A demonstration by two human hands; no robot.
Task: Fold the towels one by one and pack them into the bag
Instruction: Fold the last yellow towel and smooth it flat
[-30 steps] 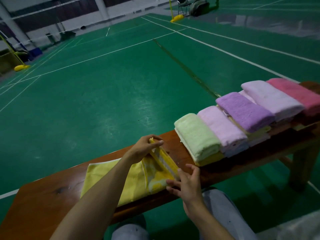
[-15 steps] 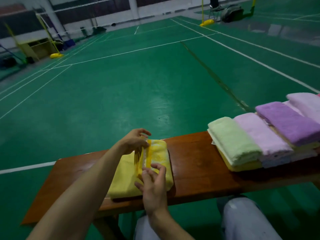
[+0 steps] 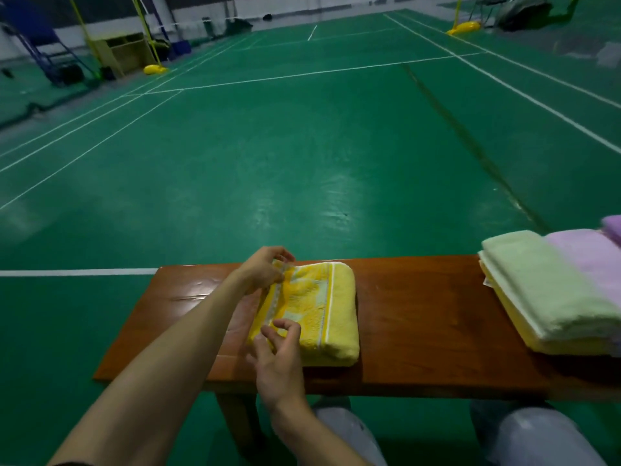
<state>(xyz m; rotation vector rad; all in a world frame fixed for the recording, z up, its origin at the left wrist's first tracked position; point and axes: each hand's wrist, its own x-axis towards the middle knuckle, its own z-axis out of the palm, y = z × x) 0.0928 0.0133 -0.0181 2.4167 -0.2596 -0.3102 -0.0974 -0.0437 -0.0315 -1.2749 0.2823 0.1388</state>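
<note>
A yellow towel [image 3: 316, 311] with white stripes lies folded into a compact rectangle on the brown wooden bench [image 3: 420, 324]. My left hand [image 3: 265, 269] pinches the towel's far left corner. My right hand [image 3: 279, 354] pinches the near left edge with thumb and fingertips. To the right on the bench lie folded towels: a light green one [image 3: 544, 290] on top of a yellow one, then a pink one [image 3: 591, 257] and a purple one [image 3: 613, 230] at the frame edge. No bag is in view.
The bench stands on a green sports court floor [image 3: 302, 146] with white lines. My knees in grey trousers [image 3: 531, 435] sit under the bench's near edge. Yellow net-post bases [image 3: 154, 69] and a wooden cabinet [image 3: 121, 52] stand far back.
The spread yellow towel has been folded over from right to left into a thick small rectangle. Both hands moved to its left edge. The view swung left, so most stacked towels left the frame.
</note>
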